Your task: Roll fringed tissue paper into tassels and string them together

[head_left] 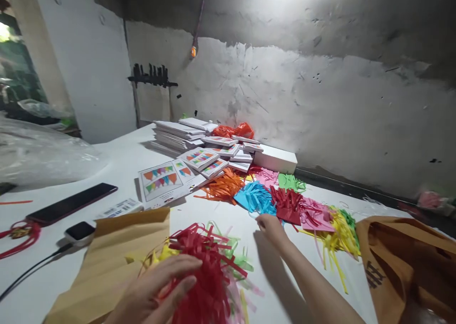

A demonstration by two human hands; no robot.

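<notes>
Below the scuffed wall (342, 105), a white table (124, 160) bears red fringed paper (208, 276), the left hand (153, 288) spread loosely at it. The right hand (273, 231) curls beside blue fringed paper (257, 198), pinch unclear; picking up seems in hand, wanting a light touch.

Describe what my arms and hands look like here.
Your left hand and right hand show no gloves. Your right forearm is bare, with no sleeve, watch or bracelet in view. Too little of your left forearm shows to tell.

Red fringe (204, 276) and left hand (160, 290) cut off below, brown bag (388, 267) at right, right hand (272, 229)'s grip unclear.
</notes>
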